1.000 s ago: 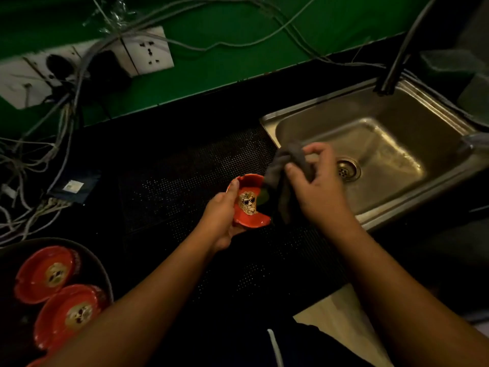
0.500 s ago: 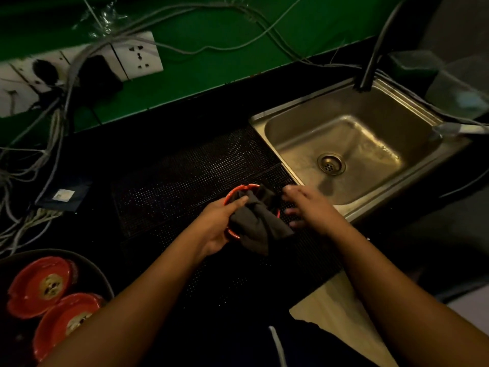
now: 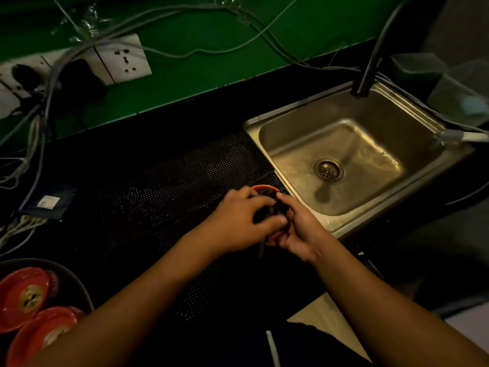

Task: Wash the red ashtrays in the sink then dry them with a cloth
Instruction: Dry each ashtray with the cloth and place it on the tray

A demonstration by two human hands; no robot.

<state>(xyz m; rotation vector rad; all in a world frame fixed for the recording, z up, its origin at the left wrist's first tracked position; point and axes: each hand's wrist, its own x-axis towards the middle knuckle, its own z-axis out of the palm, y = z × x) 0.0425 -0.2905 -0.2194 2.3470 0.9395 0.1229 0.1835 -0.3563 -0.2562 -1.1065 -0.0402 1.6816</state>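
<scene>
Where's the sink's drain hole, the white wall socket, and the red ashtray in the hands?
drain (image 3: 329, 169): head view, middle of the strainer.
wall socket (image 3: 124, 59): head view, white faceplate.
red ashtray (image 3: 263, 187): head view, far rim above the fingers.

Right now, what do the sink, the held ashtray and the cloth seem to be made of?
The sink: probably stainless steel, brushed; dull metallic glare. The ashtray: perhaps glazed ceramic, maybe plastic; glossy red rim. The cloth: dark soft fabric, matte; it bunches and folds.
</scene>
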